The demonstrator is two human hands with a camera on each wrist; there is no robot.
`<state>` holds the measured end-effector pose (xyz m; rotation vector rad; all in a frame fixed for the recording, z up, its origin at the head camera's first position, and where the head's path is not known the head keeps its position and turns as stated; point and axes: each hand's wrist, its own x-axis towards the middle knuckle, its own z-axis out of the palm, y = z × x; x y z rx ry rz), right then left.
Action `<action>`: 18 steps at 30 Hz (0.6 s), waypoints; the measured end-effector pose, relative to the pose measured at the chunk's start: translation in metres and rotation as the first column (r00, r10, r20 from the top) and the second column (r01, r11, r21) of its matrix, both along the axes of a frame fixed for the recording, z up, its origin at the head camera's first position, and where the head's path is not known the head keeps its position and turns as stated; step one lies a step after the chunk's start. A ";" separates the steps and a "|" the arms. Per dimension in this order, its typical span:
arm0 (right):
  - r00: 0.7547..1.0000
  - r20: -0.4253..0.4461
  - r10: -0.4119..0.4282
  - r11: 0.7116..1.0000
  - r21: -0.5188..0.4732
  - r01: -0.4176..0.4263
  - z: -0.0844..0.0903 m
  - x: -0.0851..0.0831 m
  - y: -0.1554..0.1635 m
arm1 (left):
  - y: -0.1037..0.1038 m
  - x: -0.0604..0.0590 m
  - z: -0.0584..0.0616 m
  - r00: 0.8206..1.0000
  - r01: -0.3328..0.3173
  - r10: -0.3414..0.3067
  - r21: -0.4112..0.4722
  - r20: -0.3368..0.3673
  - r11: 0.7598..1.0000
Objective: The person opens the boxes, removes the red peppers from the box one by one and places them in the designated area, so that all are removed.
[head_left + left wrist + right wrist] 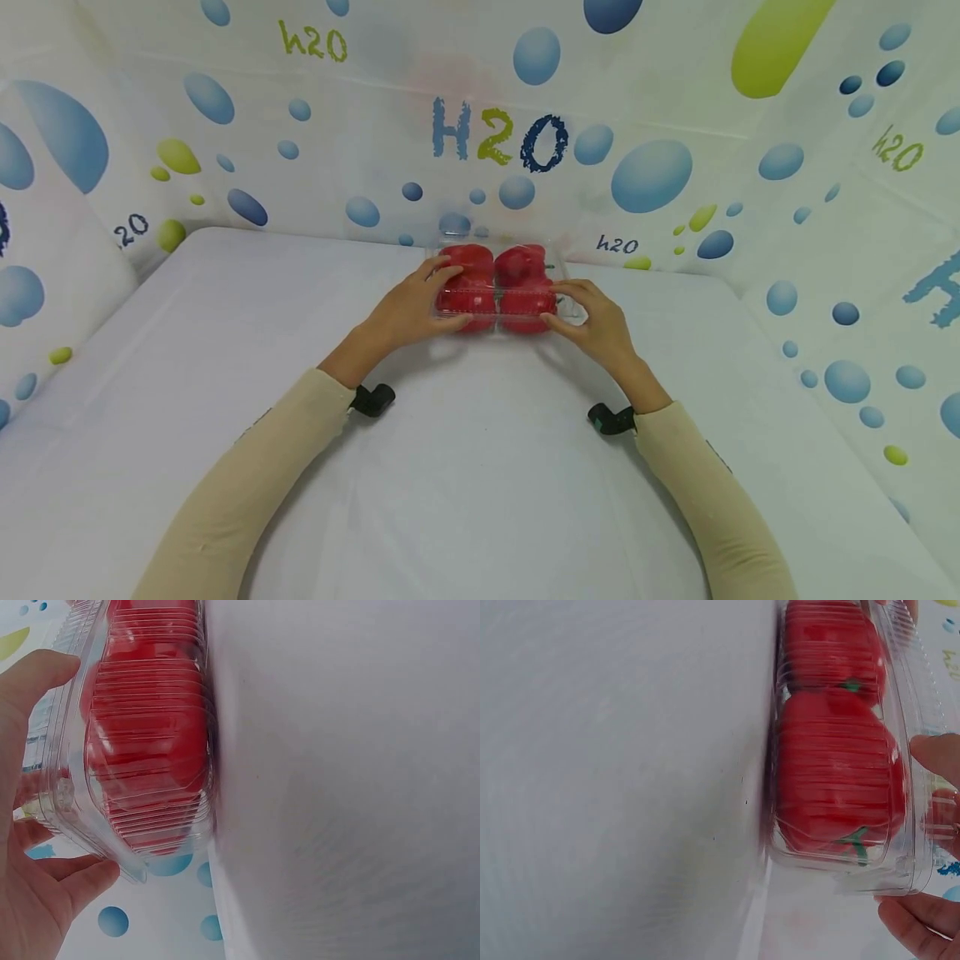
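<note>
A clear plastic clamshell container (496, 315) packed with several red bell peppers (521, 265) is at the back of the white table. On its left side my left hand (408, 304) grips the rim, thumb at the front corner and fingers toward the back. My right hand (596, 323) holds the right side in the same way. Green stems show on the peppers (832, 772) in the right wrist view. Ribbed walls of the container (150, 712) fill the upper left of the left wrist view, where the left thumb lies along the rim.
White cloth covers the table (480, 467). Behind the container rises a white backdrop (330, 125) printed with blue and green drops and "H2O" lettering. Black wrist devices (373, 401) stick out from both beige sleeves (247, 492).
</note>
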<state>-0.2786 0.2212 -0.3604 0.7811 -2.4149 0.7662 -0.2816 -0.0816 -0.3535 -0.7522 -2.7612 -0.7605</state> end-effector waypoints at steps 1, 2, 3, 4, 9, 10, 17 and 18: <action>1.000 -0.010 0.000 1.000 0.000 0.000 0.000 0.000 0.000 | 0.000 0.000 0.000 1.000 -0.003 0.003 0.002 -0.001 1.000; 1.000 -0.021 0.000 1.000 0.002 0.000 0.000 0.000 -0.001 | 0.001 0.001 0.000 1.000 -0.006 0.006 0.004 -0.002 1.000; 0.999 -0.034 0.004 1.000 0.003 -0.004 0.000 0.001 -0.001 | 0.001 0.001 0.000 1.000 -0.011 0.011 0.005 -0.001 1.000; 0.999 -0.045 0.008 1.000 0.005 -0.007 0.000 0.001 -0.001 | 0.002 0.001 0.000 1.000 -0.015 0.015 0.005 -0.003 1.000; 0.993 -0.111 0.028 0.999 0.026 -0.026 -0.001 0.000 -0.002 | 0.007 0.005 0.000 0.999 -0.045 0.045 0.021 0.001 0.999; 0.991 -0.130 0.031 0.999 0.037 -0.026 -0.001 -0.001 -0.002 | 0.008 0.005 0.000 0.999 -0.050 0.050 0.027 0.001 0.998; 0.962 -0.268 0.050 0.993 0.116 -0.020 -0.001 -0.001 -0.003 | 0.015 0.007 -0.001 0.997 -0.080 0.080 0.091 0.008 0.993; 0.960 -0.276 0.052 0.993 0.121 -0.019 -0.001 0.000 -0.003 | 0.016 0.007 -0.001 0.996 -0.084 0.083 0.100 0.015 0.991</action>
